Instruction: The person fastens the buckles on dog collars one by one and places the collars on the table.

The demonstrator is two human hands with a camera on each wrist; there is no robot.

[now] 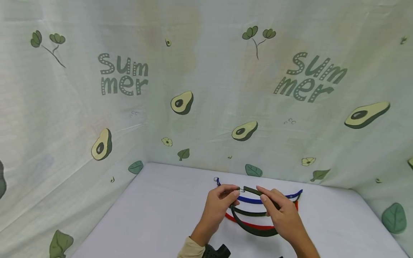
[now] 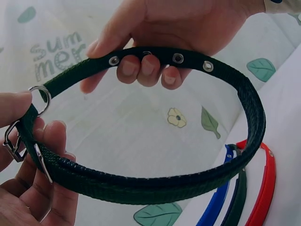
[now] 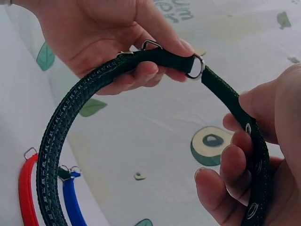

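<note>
A dark green collar (image 2: 155, 188) with metal eyelets is held up in a loop between both hands. My left hand (image 1: 219, 204) pinches its buckle end, where a buckle (image 2: 16, 143) and a metal ring (image 2: 46, 101) show. My right hand (image 1: 282, 215) grips the eyelet end of the strap, thumb on one face and fingers curled over the other. In the right wrist view the strap's tip meets the ring (image 3: 201, 68); whether it passes through, I cannot tell. The loop hangs below the hands in the head view.
Behind the hands, a blue collar (image 1: 251, 200), another dark green collar (image 1: 251, 213) and a red collar (image 1: 230, 217) lie on the white table (image 1: 155, 215). A printed cloth (image 1: 206, 71) with avocados and leaves rises around the table.
</note>
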